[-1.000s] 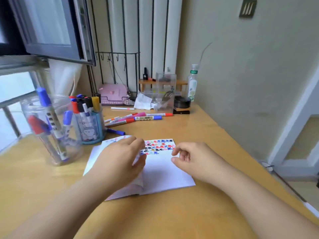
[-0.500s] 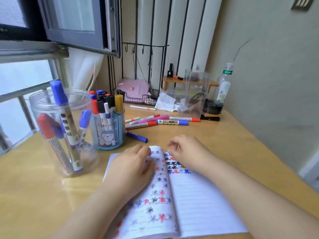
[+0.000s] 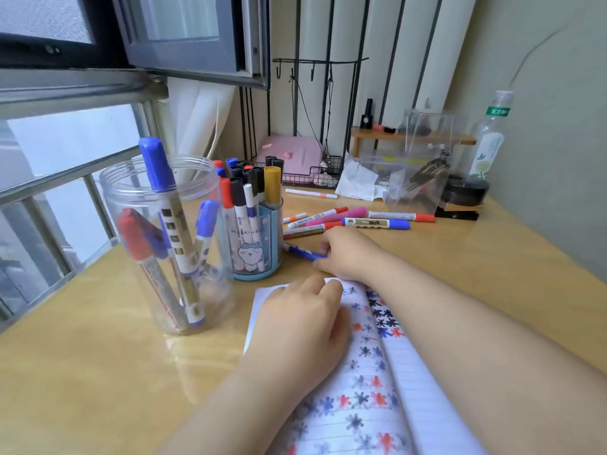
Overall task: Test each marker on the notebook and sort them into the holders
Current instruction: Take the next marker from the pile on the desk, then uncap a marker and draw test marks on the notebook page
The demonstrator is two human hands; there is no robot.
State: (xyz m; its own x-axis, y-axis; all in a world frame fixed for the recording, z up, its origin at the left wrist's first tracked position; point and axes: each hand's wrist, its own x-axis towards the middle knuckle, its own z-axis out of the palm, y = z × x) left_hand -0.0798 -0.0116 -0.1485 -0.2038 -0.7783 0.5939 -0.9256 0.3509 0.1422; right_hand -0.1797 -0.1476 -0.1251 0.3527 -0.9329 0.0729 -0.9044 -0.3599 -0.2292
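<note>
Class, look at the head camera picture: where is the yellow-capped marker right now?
The yellow-capped marker stands upright in the blue holder, at its right edge, left of centre in the head view, beside the clear jar and behind the notebook.

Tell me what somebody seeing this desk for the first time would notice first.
Probably the open notebook at the near edge, its pages covered in red, blue and black ink splotches, with the left hand resting on it. Next, the clear jar and the blue holder at left, both bristling with markers. Just beyond the notebook, the right hand pinches a blue marker lying on the desk.
</note>
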